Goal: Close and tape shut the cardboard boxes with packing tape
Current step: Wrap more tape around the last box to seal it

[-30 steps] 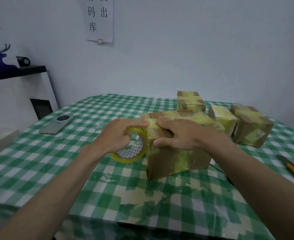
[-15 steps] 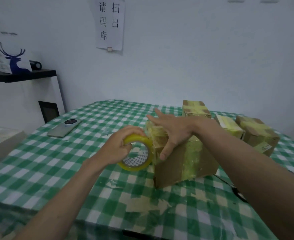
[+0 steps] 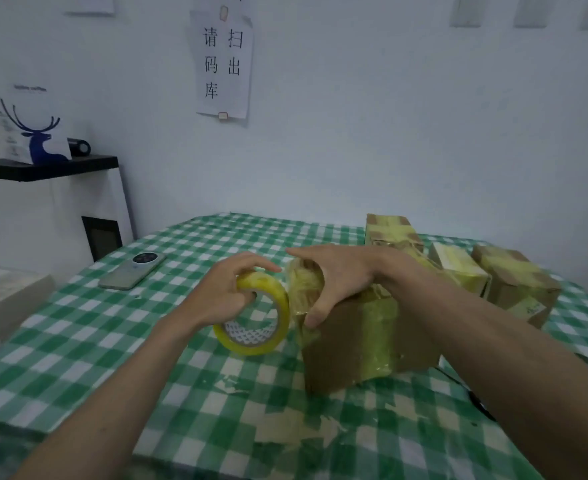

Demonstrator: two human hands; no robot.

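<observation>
A brown cardboard box [image 3: 362, 341] banded with yellowish tape stands in the middle of the green checked table [image 3: 78, 341]. My left hand [image 3: 223, 292] grips a yellow roll of packing tape [image 3: 261, 323], held upright just left of the box's near-left corner. My right hand [image 3: 334, 278] lies over that top corner, thumb pressing down the left face and fingers spread across the top, flattening the tape there.
Three taped boxes stand behind at the right: one at the back [image 3: 389, 230], a small one [image 3: 459, 271] and a larger one [image 3: 517, 285]. A phone [image 3: 133, 271] lies at the left. A white cabinet [image 3: 53, 216] stands beyond the table's left edge.
My head has tilted up, so more wall shows. My right hand has slid from the box's side up onto its top corner; the tape roll has dropped slightly and moved away from the box.
</observation>
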